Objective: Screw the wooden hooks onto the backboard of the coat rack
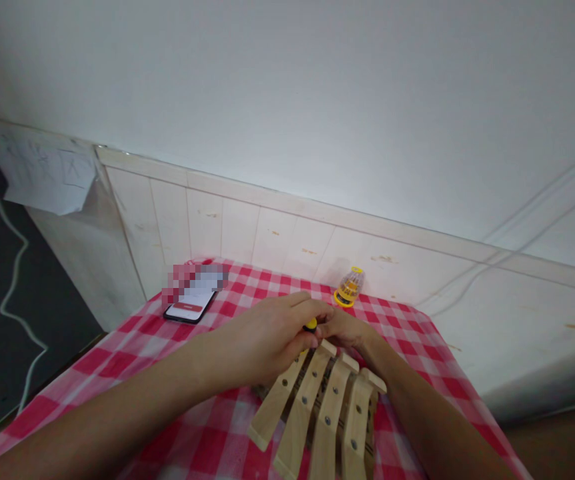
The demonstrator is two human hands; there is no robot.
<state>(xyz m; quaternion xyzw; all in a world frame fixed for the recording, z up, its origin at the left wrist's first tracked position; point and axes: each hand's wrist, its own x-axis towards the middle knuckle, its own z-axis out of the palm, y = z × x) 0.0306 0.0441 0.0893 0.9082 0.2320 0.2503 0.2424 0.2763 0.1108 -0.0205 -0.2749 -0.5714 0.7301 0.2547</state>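
A small yellow-and-black handle (310, 325), which looks like a screwdriver's, shows between the fingers of my left hand (287, 327). The thumb and forefinger of that hand are closed around it. My right hand (343, 327) meets the left one at the same spot, its fingers curled and partly hidden behind the left fingers; what they grip does not show. Just below both hands lies a wooden piece (328, 421) made of several pale curved slats with screws in them. Its far left end is covered by my left hand.
A red-and-white checked cloth (192, 380) covers the table. At the back stands a clear cone-shaped case with yellow ends (350, 288), close to the wall (287, 243). A phone (192, 300) with its screen lit lies at the left. A white cable (14, 287) hangs farther left.
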